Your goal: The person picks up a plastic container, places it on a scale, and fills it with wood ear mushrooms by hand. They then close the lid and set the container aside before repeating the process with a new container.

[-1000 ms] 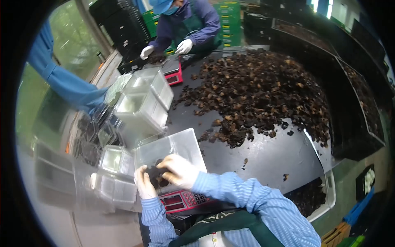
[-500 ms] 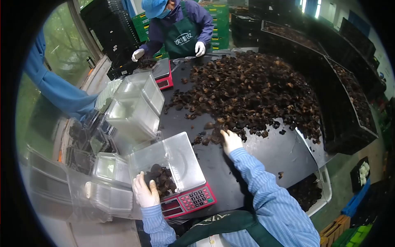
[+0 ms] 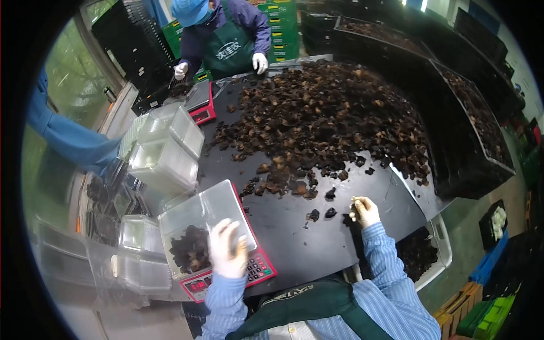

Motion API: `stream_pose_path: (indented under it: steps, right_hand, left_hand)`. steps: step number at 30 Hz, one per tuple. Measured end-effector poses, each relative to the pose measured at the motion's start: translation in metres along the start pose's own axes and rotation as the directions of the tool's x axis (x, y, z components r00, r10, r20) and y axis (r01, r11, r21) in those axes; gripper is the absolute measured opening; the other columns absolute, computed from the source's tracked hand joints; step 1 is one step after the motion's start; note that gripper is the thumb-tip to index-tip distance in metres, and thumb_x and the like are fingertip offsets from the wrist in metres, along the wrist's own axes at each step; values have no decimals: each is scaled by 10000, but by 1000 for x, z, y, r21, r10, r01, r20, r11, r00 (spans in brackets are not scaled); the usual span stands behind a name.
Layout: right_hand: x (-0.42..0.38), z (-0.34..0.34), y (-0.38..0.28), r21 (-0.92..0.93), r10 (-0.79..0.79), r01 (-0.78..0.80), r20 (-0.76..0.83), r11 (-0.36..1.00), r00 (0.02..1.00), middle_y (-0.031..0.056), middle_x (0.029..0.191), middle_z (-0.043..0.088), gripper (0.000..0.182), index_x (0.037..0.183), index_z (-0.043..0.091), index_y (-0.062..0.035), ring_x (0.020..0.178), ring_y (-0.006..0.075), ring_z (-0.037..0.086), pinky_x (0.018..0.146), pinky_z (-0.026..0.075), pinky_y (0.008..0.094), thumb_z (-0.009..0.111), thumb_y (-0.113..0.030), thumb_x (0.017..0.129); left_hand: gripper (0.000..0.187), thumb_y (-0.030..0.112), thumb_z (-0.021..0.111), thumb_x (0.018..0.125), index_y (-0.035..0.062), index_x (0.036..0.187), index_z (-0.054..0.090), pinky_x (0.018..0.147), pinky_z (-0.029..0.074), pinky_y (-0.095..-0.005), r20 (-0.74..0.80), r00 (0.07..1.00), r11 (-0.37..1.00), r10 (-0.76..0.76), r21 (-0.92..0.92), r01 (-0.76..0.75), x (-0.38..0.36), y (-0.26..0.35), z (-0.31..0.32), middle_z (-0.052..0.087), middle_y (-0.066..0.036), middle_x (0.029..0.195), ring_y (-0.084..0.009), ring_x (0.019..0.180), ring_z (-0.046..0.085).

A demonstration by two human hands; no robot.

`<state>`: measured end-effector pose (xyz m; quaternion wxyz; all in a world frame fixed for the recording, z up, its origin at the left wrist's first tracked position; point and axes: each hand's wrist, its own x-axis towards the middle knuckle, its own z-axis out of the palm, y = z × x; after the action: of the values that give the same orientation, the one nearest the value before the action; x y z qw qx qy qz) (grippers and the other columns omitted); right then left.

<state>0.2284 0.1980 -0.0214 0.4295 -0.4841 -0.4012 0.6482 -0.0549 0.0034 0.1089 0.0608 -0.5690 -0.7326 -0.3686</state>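
A red-framed digital scale (image 3: 262, 266) stands in front of me, with an open clear plastic box (image 3: 212, 204) on its plate. Dark brown wood ear mushrooms (image 3: 191, 249) lie heaped in the box. My gloved left hand (image 3: 228, 249) is over the right side of the scale, beside that heap, its fingers apart and nothing visible in them. Out to the right, above the dark tabletop (image 3: 306, 243), my gloved right hand (image 3: 364, 211) has its fingers curled together; whatever they hold is too small to name. A few loose mushrooms (image 3: 330, 213) lie to its left.
A big spread of mushrooms (image 3: 317, 124) covers the far table. Clear boxes (image 3: 164, 153) are stacked at left. Across the table a co-worker's gloved hands (image 3: 260, 63) are near a second scale (image 3: 202, 113). Black crates (image 3: 464, 164) line the right; a white bin (image 3: 445, 243) sits below.
My left hand has moved from the heap's left side to its right. My right hand has left the mushroom spread and come right and nearer. Several loose mushrooms now lie closer on the table.
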Motion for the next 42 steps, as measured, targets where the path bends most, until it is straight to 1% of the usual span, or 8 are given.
stream_pose_path:
  steps: [6, 8, 14, 21, 25, 30, 35, 42]
  right_hand:
    - [-25, -20, -13, -134, 41, -37, 30, 990, 999, 37, 699, 559, 94, 908, 567, -14, 548, 75, 475, 493, 402, 191, 503, -54, 852]
    - [-30, -26, 1, -327, -227, 211, -10, 921, 974, 29, 680, 569, 95, 823, 588, -14, 579, 65, 499, 513, 409, 212, 605, -106, 805]
    - [-55, -57, -20, -438, 130, -88, 66, 894, 989, 23, 594, 552, 229, 785, 597, -3, 516, 72, 490, 499, 411, 234, 611, -230, 811]
    - [-38, -64, 4, -561, -52, 109, 117, 820, 992, 75, 734, 629, 159, 845, 606, -4, 668, 108, 566, 636, 467, 251, 631, -141, 769]
    - [-28, -28, -2, -533, -88, 204, 235, 821, 968, 65, 740, 623, 143, 865, 606, 8, 677, 90, 539, 647, 453, 233, 609, -105, 778]
    - [-19, 21, 6, -345, -13, 175, 424, 922, 906, 54, 855, 606, 167, 941, 565, 19, 722, 92, 529, 689, 447, 230, 567, -83, 809]
    - [-42, 95, -19, -253, 179, 19, 732, 967, 658, 21, 857, 534, 261, 1050, 506, 2, 721, 62, 460, 619, 393, 185, 467, 19, 793]
    - [-79, 225, -49, -122, -81, 543, 939, 831, 335, 109, 839, 605, 172, 969, 565, 20, 765, 155, 586, 707, 465, 259, 514, 6, 805]
  left_hand:
    - [340, 83, 565, 750, 114, 1087, 526, 839, 428, -377, 263, 949, 977, 177, -167, -136, 34, 13, 132, 490, -122, 1128, -314, 992, 497]
    - [450, 40, 530, 735, 135, 1169, 463, 828, 439, -389, 354, 910, 973, 218, -149, -175, 41, 8, 171, 456, -109, 1191, -317, 982, 497]
    - [526, 62, 542, 685, 148, 1197, 460, 789, 456, -369, 556, 804, 870, 210, 268, -413, 46, -19, 238, 406, -43, 1275, -271, 958, 483]
    - [417, 48, 584, 677, 105, 1082, 503, 770, 433, -408, 331, 942, 997, 58, -68, -37, 30, -9, 215, 524, -143, 952, -345, 875, 501]
    - [338, -6, 566, 693, 36, 1028, 558, 718, 474, -312, 1, 988, 935, 156, -322, -148, 19, 33, 167, 526, -148, 1041, -257, 848, 565]
    - [374, -37, 551, 758, 19, 1126, 513, 704, 445, -231, 263, 957, 798, -121, -547, 251, -16, 55, 70, 506, -111, 1095, -132, 850, 533]
    - [337, -80, 518, 745, -11, 1074, 545, 905, 395, -315, -150, 971, 966, -187, -206, 154, -35, 9, -33, 530, -129, 1070, -228, 1019, 515]
    - [363, -76, 504, 740, -5, 1094, 544, 913, 365, -321, -536, 790, 953, -296, -114, 280, -65, -63, -118, 515, -144, 1068, -261, 1036, 492]
